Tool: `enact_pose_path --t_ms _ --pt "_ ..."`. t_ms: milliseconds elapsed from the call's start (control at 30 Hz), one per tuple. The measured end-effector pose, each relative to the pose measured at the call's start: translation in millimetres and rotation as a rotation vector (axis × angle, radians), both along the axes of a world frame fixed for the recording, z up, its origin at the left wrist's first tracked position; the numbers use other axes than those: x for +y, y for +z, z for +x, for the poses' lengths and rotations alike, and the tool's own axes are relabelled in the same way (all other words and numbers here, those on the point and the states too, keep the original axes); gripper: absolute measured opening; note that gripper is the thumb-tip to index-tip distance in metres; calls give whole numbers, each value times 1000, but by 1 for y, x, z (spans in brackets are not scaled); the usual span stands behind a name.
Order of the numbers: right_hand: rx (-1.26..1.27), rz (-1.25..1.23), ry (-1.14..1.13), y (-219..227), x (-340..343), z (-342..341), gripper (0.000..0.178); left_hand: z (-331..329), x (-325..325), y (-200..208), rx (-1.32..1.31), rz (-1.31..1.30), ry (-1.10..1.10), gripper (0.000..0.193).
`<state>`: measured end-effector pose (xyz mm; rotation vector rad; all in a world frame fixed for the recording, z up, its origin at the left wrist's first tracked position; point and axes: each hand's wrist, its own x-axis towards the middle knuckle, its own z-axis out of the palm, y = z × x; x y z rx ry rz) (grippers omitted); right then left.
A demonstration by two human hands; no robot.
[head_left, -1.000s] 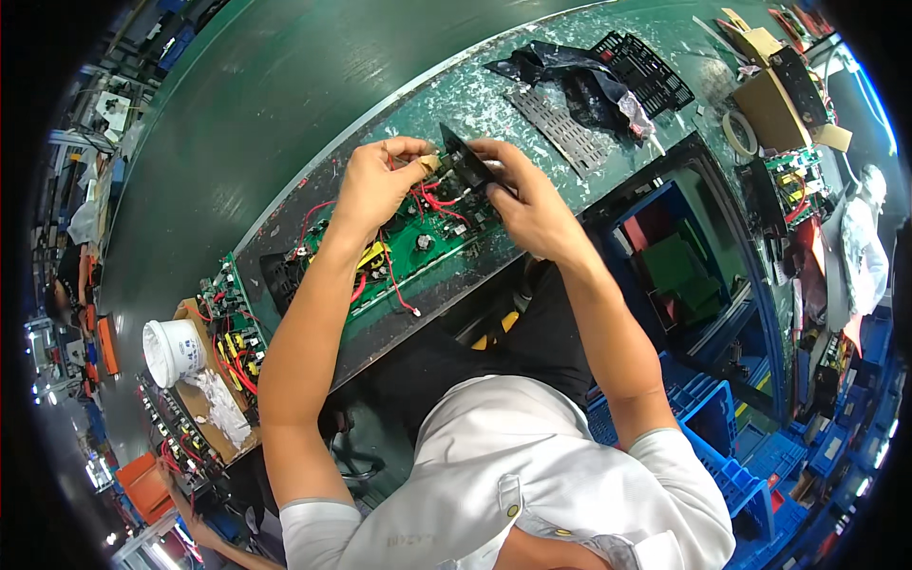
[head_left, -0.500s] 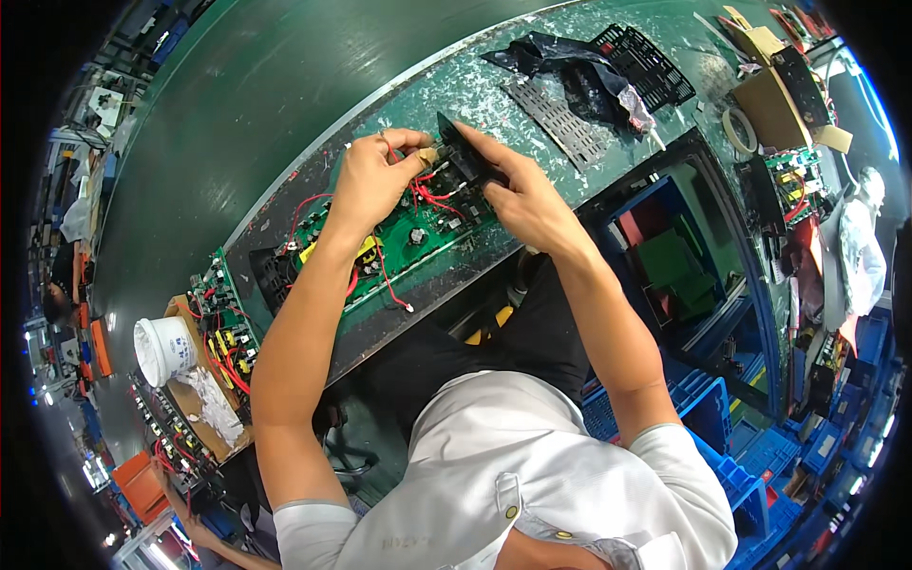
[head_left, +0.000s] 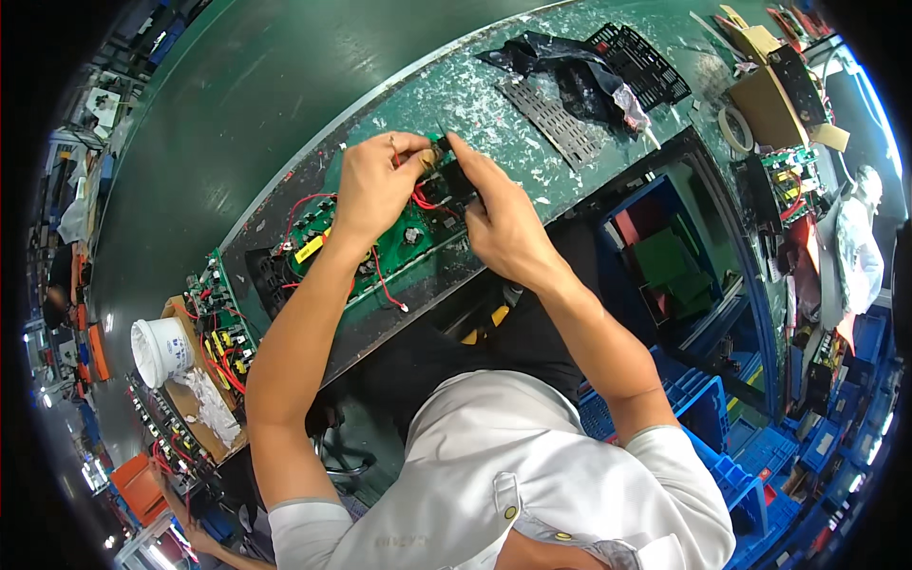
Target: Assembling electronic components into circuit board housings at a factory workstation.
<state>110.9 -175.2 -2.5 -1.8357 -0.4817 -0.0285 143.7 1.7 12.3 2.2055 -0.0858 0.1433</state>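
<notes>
A long green circuit board (head_left: 399, 249) with red wires and a yellow component lies along the near edge of the bench. At its right end stands a black panel (head_left: 454, 182), tilted, with my right hand (head_left: 508, 223) closed around its right side. My left hand (head_left: 373, 190) reaches over the board, thumb and fingertips pinching a small yellowish-brown piece (head_left: 430, 158) against the panel's inner side. Fingers hide the exact contact. Red wires (head_left: 425, 198) run from the board toward the panel. One loose red lead (head_left: 388, 283) hangs over the board's near edge.
Black slotted plates (head_left: 551, 122) and a dark crumpled sheet (head_left: 581, 81) lie farther back. A white bucket (head_left: 161, 350) and more circuit boards (head_left: 220, 318) stand left. An open-topped recess (head_left: 665, 252) and a cardboard box (head_left: 768, 103) are right. Another person's arm (head_left: 204, 541) shows lower left.
My right hand has come a little left and nearer to me, turning the black panel so less of its face shows. The left hand keeps its pinch, nearly in place.
</notes>
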Motion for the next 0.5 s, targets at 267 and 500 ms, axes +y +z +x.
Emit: enact_pose_path --t_ms 267,500 --pt "-127 -158 -45 33 -13 31 45 3 2 8 -248 205 -170 19" --pt "-75 -160 -46 28 0 49 25 -1 2 15 -305 193 -225 23"
